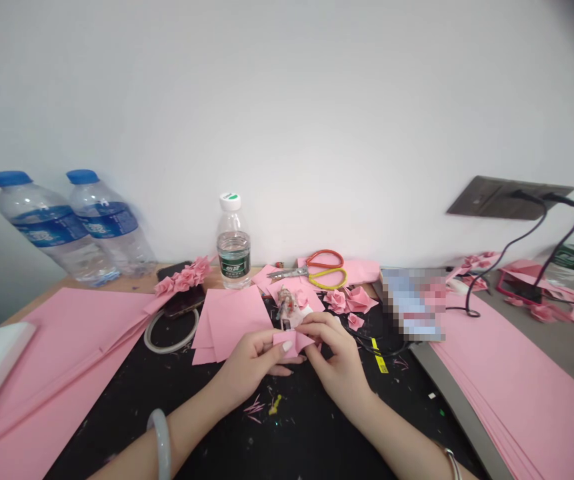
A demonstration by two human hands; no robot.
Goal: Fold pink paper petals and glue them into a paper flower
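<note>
Between my two hands is a small folded piece of pink paper (285, 343), raised a little over the black table top. My left hand (254, 357) pinches its left side, thumb on the front. At its right side, the fingers of my right hand (334, 350) grip a pointed fold. Just behind the hands lie paper roses (335, 301) and a small clear bag (289, 303) whose contents I cannot make out. Scissors (309, 271) with one red and one yellow handle rest beyond them on pink scraps. Square pink sheets (234, 320) are stacked left of the hands.
A small water bottle (233, 250) stands by the wall; two larger bottles (101, 223) lean at left. Large pink sheets (77, 333) cover the left side, more (527, 380) the right. A tape roll (147, 337), a phone with a blurred screen (411, 307) and cables (504, 250) lie around.
</note>
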